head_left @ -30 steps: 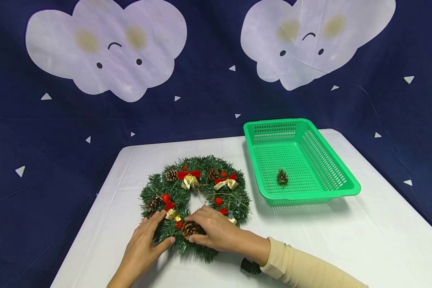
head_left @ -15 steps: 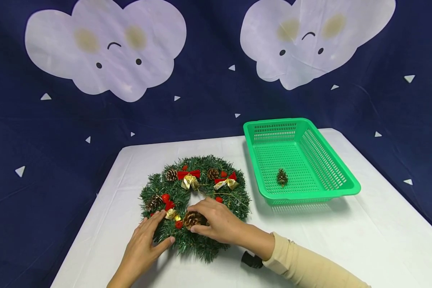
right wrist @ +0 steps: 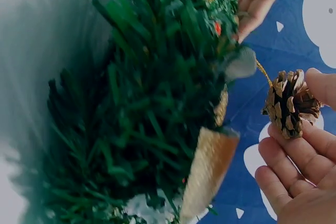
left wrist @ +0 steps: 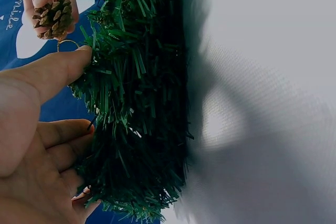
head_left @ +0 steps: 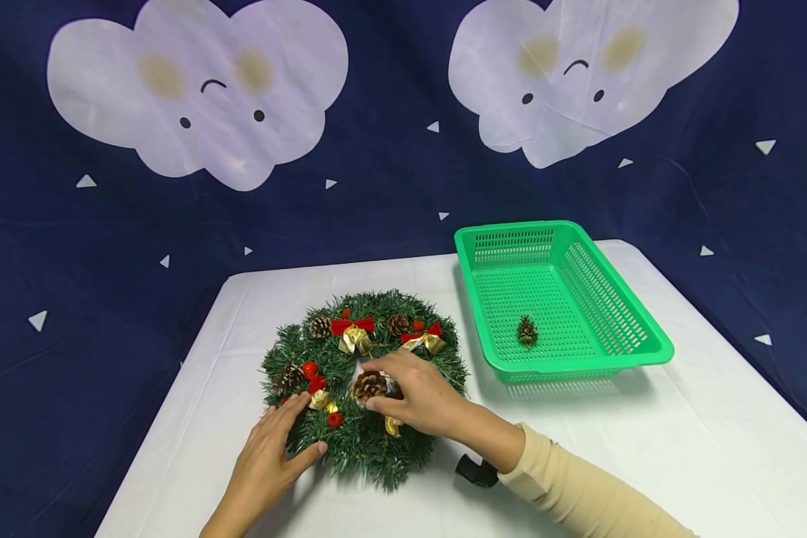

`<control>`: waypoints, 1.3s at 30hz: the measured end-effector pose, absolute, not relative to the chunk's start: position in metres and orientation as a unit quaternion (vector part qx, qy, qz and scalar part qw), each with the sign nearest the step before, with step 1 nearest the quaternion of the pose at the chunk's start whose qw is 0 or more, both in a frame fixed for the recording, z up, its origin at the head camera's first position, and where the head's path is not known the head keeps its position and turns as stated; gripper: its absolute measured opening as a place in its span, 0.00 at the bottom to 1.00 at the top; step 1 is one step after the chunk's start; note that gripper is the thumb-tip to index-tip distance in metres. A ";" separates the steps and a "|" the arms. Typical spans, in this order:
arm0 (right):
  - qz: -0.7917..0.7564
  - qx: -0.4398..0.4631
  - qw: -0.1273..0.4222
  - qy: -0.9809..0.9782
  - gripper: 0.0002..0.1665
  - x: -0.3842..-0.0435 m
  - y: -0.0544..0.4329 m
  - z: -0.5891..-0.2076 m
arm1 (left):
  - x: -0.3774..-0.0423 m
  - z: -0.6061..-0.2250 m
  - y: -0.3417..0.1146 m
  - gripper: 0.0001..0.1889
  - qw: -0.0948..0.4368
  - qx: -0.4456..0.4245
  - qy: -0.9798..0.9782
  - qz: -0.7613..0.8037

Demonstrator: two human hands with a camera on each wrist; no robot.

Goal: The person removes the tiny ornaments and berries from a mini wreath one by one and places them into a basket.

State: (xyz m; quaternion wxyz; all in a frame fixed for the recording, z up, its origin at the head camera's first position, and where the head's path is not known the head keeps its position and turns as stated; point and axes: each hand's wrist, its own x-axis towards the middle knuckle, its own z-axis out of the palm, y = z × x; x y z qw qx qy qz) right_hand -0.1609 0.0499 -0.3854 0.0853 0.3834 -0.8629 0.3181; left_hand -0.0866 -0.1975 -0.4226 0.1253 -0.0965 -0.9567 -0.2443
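Observation:
A green tinsel wreath [head_left: 383,300] with red berries, gold-and-red bows and small pine cones lies on the white table. My right hand [head_left: 420,392] pinches a brown pine cone [head_left: 368,387] between thumb and fingers, above the wreath's middle. In the right wrist view, a gold cord [right wrist: 264,73] runs from this pine cone [right wrist: 286,103] towards the wreath. At the wreath's near left side, my left hand [head_left: 265,456] rests with thumb and fingers spread apart. The left wrist view has its thumb and fingertips against the tinsel [left wrist: 136,87].
Right of the wreath stands a green plastic basket [head_left: 635,317], with one pine cone [head_left: 527,332] in it. A black object [head_left: 476,471] shows beneath the right wrist. Behind the table hangs a dark blue cloth [head_left: 390,202] with clouds on it.
My right hand has lifted the pine cone from the wreath's near side up towards its centre. A gold bow shows below the hand now. The left hand stays in place.

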 end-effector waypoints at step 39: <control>0.381 0.271 0.138 -0.873 0.30 -0.192 0.108 -0.353 | -0.087 -0.424 -0.196 0.40 0.139 -0.097 -0.956 -0.240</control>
